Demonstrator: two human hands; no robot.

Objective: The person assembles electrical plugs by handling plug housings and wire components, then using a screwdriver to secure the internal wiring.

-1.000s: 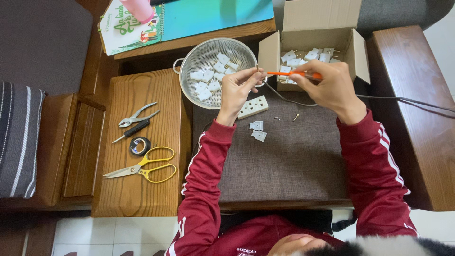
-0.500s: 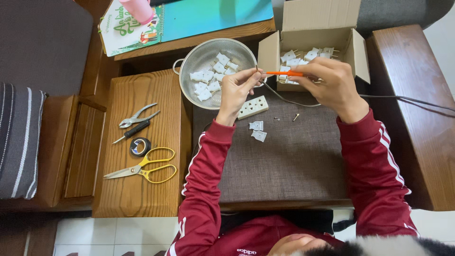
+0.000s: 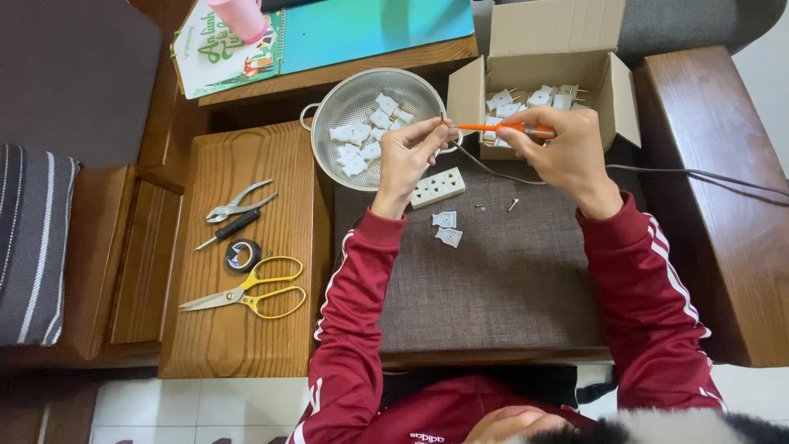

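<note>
1. The right hand [image 3: 561, 150] grips an orange-handled screwdriver [image 3: 503, 128] in closed fingers, its shaft pointing left toward the other hand, above the brown mat [image 3: 493, 288].
2. The left hand [image 3: 408, 152] pinches the bare end of a grey cable [image 3: 657, 171] between thumb and fingertips, just in front of the metal colander [image 3: 345, 103]; whether it also holds a small part there is too small to tell.
3. The cable trails right across the mat and over the wooden armrest [image 3: 723, 247]. It looks light and limp, likely to sag or twist unless held close to its end.
4. The screwdriver looks thin, stiff and light; the handle is the sound place to hold, the tip too fine to steer from farther back.
5. Just below the hands lie a white socket strip [image 3: 438, 187], 2 white plug halves [image 3: 446, 228] and 2 small screws [image 3: 512, 204], loose and easily knocked.
6. A cardboard box [image 3: 542, 49] of white plugs stands just behind the right hand, hemming in the far edge beside the colander.
7. Open mat lies toward the body, offering room for the elbows.
8. Well apart on the left wooden board [image 3: 246, 345] sit pliers [image 3: 238, 201], a dark tape roll [image 3: 243, 255] and yellow scissors [image 3: 246, 294].
</note>
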